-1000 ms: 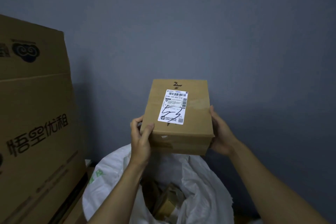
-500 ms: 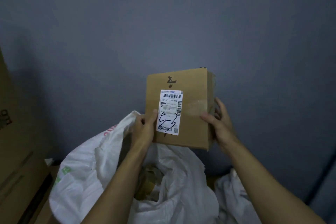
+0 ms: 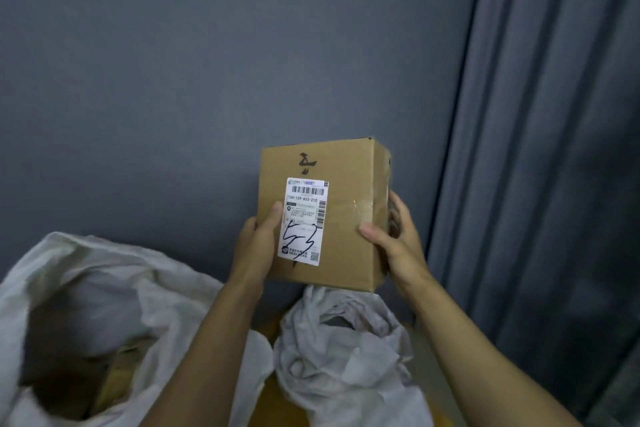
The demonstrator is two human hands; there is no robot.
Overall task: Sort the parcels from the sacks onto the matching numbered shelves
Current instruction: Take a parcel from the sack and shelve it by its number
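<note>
At 8 o'clock, an open white sack [image 3: 104, 263] is sagging, with brown shapes, probably further parcels, lying dimly inside. The left hand [image 3: 258, 243] is gripping the parcel [image 3: 349, 218] by its left edge, thumb lying across the front beside the shipping label [image 3: 303, 222] and fingers hidden behind. The parcel, a taped cardboard box, is being held upright in the air just below centre, toward 6 o'clock, in front of the grey wall [image 3: 207, 62]. Handwritten marks are showing on the label and above it; no shelf is in view. The right hand [image 3: 398, 243] is clasping the right edge, thumb on the front and fingers wrapping the side. A second, crumpled sack [image 3: 346, 350] is lying at 5 o'clock, and a curtain [image 3: 540, 149] is hanging at 3 o'clock. The box is looking stiff and dry and is probably light to moderate in weight; opposing side edges are giving the surest hold.
</note>
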